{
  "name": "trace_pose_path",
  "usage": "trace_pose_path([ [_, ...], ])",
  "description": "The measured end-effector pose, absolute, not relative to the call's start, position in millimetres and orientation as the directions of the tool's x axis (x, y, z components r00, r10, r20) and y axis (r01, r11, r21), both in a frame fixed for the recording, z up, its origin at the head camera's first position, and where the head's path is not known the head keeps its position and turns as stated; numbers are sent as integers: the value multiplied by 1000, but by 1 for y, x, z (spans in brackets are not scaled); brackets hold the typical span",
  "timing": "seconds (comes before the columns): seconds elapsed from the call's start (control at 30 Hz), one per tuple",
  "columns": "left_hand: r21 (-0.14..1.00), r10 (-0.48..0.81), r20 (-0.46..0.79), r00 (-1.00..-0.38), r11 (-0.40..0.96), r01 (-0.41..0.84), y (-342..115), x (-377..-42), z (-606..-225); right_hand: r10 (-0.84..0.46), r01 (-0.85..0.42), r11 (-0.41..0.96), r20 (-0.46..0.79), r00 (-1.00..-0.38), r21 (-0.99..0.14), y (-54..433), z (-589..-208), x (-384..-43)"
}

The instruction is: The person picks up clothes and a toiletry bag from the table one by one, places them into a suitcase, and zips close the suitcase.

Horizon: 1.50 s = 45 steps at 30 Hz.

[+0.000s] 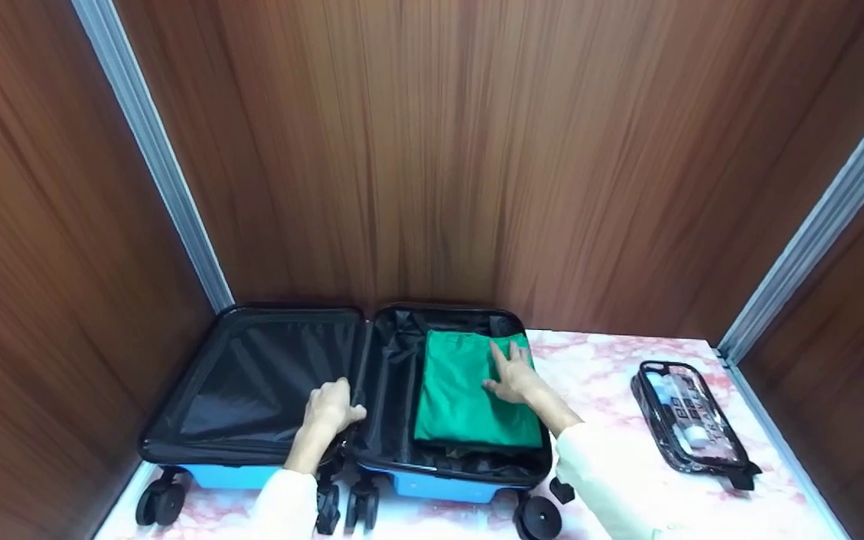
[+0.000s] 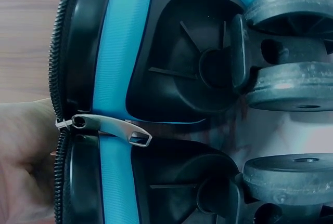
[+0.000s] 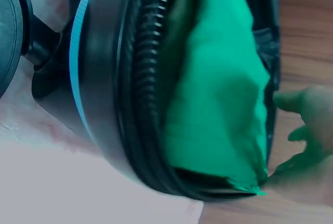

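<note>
An open blue suitcase (image 1: 447, 484) with black lining lies spread in two halves. My left hand (image 1: 329, 409) rests on the inner edge of its left half, fingers loosely bent and thumb pointing right; its fingertips are hidden. The left wrist view shows the zipper pull (image 2: 117, 128) hanging where the two halves meet. In the right half lies a folded green cloth (image 1: 462, 390), flat and smooth. My right hand (image 1: 516, 379) is spread over the cloth's right side, fingers apart. From the right wrist, the cloth's edge reaches the suitcase rim, near my blurred fingers (image 3: 299, 99).
A clear zip pouch (image 1: 694, 420) with black trim and small items inside lies on the marbled surface (image 1: 597, 360) at the right. Wood-patterned walls (image 1: 447, 150) stand close behind and on both sides. Black wheels (image 1: 537, 517) stick out toward the front.
</note>
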State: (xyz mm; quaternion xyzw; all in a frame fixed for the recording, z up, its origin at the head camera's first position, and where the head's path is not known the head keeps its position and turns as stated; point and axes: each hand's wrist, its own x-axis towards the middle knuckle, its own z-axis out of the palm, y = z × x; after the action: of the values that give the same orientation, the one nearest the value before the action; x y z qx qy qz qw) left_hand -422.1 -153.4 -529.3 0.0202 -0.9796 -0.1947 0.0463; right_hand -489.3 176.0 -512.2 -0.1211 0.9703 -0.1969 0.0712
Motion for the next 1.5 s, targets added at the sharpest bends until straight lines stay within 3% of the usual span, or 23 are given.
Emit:
trace_pose_path([
  [0.17,394,-52,80,-995,919,-16,-144,-422,-529,-209,-104,927,-263,-942,-361,182,-522,-495],
  [0.33,400,-52,89,-995,916,-13,-140,-423,-527,-206,-81,925,-311,-928,-370,188,-526,-499],
  [0.6,386,-43,93,-995,922,-4,-140,-425,-521,-294,-186,857,-160,-942,-481,200,-518,-485],
  [0.77,370,-44,98,-994,929,-4,-145,-428,-518,-434,-376,728,39,-900,-573,224,-506,-468],
  [0.9,366,-56,98,-994,930,-16,-149,-428,-517,-442,-442,637,170,-881,-631,253,-498,-458],
  [1.07,371,-60,92,-994,928,-21,-151,-426,-519,-348,-400,610,222,-911,-684,298,-494,-447],
  [1.5,379,-61,79,-995,925,-27,-153,-420,-525,-88,-187,595,168,-982,-781,408,-509,-415],
])
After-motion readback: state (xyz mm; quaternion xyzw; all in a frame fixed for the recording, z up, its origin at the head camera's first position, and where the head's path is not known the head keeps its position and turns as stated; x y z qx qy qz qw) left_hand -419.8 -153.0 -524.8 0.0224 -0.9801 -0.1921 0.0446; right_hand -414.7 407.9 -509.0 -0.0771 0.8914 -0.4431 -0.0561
